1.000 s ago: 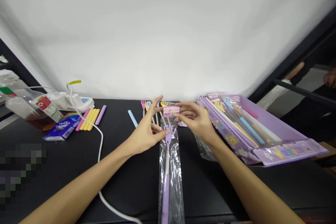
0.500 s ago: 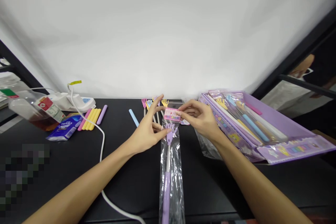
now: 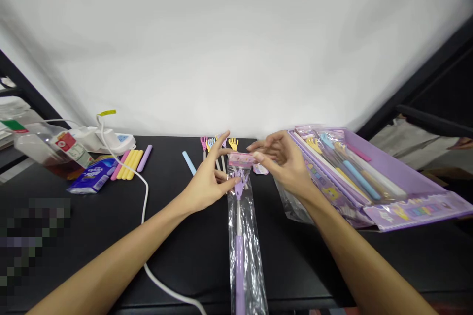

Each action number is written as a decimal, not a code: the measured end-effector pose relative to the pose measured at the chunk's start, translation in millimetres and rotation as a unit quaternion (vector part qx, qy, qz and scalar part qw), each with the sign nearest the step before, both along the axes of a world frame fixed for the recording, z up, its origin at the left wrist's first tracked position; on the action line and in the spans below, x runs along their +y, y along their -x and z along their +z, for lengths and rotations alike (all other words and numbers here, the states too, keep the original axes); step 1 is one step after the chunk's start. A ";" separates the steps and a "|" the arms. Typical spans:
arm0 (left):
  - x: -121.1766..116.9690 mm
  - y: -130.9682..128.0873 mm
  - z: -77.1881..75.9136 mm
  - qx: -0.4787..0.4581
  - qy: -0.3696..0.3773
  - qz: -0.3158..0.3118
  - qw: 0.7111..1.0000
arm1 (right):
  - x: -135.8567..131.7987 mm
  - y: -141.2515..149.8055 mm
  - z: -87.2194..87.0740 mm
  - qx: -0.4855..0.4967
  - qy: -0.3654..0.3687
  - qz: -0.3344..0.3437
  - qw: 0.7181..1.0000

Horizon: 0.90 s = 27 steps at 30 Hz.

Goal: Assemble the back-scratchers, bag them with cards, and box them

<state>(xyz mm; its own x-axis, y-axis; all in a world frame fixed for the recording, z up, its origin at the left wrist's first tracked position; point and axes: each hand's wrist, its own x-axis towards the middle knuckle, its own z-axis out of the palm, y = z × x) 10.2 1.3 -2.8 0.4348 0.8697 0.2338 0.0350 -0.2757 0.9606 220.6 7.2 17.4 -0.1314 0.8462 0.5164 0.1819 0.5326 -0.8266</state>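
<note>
A purple back scratcher (image 3: 240, 261), with a hand-shaped head and a metal shaft, lies inside a clear plastic bag (image 3: 255, 251) in front of me. A pink printed header card (image 3: 240, 159) folds over the bag's top end. My left hand (image 3: 205, 182) grips the bag's upper left edge between thumb and fingers, beside the scratcher's head, with its index finger raised. At the card's right end is my right hand (image 3: 291, 167), its fingers apart and its thumb tip close to the card; whether it touches is unclear. Behind them lie several loose scratchers, including a yellow-headed one (image 3: 233, 143).
On the right stands a purple display box (image 3: 391, 167) with packed back scratchers. Yellow tubes (image 3: 133, 165), a blue tube (image 3: 188, 162) and a purple tube (image 3: 144, 158) lie leftward. A white cable (image 3: 145, 206) crosses the table near a tissue pack (image 3: 92, 175), bottle (image 3: 48, 150) and power strip (image 3: 120, 143).
My right hand has loosened its pinch on the card, and its fingers have spread. The card now looks tilted flatter. The bag's lower end has swung slightly right.
</note>
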 end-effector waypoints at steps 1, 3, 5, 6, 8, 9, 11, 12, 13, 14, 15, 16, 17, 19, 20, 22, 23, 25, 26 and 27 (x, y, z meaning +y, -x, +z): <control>0.2 0.1 -0.3 0.000 -0.001 -0.002 1.000 | 0.1 -0.2 0.1 0.010 0.006 -0.010 1.000; 0.0 0.2 -0.8 0.000 0.000 -0.005 1.000 | 1.5 -0.5 -1.2 0.006 0.015 -0.020 1.000; -0.7 0.0 -1.1 0.004 0.004 -0.006 1.000 | 3.3 -0.4 -3.8 -0.008 0.013 -0.018 1.000; -1.1 -0.2 -1.1 0.006 0.006 -0.006 1.000 | 4.0 -0.3 -5.1 -0.011 0.012 -0.016 1.000; -1.4 -0.5 -1.0 0.005 0.009 -0.004 1.000 | 5.0 0.2 -7.3 -0.008 0.008 -0.016 1.000; -1.3 -0.7 -0.9 0.003 0.010 -0.002 1.000 | 5.3 0.4 -8.1 -0.007 0.009 -0.017 1.000; -0.9 -0.7 -0.6 -0.001 0.008 0.004 1.000 | 5.4 0.6 -9.3 -0.013 0.017 -0.018 1.000; -0.6 -0.6 -0.5 -0.002 0.007 0.007 1.000 | 5.2 0.6 -9.7 -0.021 0.025 -0.020 0.999; -0.4 -0.5 -0.3 -0.003 0.006 0.009 1.000 | 5.0 0.6 -10.2 -0.029 0.034 -0.021 0.999; -0.2 -0.2 -0.2 -0.005 0.004 0.011 1.000 | 4.7 0.7 -10.6 -0.037 0.045 -0.023 0.998; 0.0 0.1 -0.2 -0.008 0.004 0.012 1.000 | 4.4 0.9 -10.9 -0.042 0.054 -0.026 0.997; 0.2 0.4 -0.1 -0.010 0.005 0.013 1.000 | 4.0 1.3 -11.0 -0.044 0.063 -0.029 0.997; 0.4 0.7 -0.1 -0.013 0.006 0.015 1.000 | 3.6 1.9 -10.9 -0.042 0.071 -0.030 0.996; 1.5 1.5 -0.1 -0.016 0.005 0.023 1.000 | 2.4 3.6 -9.8 -0.029 0.091 -0.025 0.995; 2.5 1.9 -0.2 -0.016 0.002 0.031 0.999 | 1.7 4.5 -8.9 -0.019 0.105 -0.019 0.994; 5.7 2.7 -0.8 -0.023 -0.010 0.053 0.998 | -0.5 5.7 -6.7 -0.007 0.145 0.006 0.989; 7.8 3.1 -1.5 -0.028 -0.020 0.067 0.997 | -2.0 5.9 -5.7 -0.012 0.169 0.025 0.985; 12.8 3.9 -3.5 -0.041 -0.043 0.103 0.993 | -5.3 5.8 -4.1 -0.043 0.219 0.077 0.972; 15.4 4.3 -4.7 -0.050 -0.056 0.126 0.989 | -6.9 5.7 -3.5 -0.061 0.242 0.111 0.962; 17.9 4.8 -5.9 -0.059 -0.070 0.153 0.984 | -8.2 5.7 -3.1 -0.076 0.257 0.141 0.953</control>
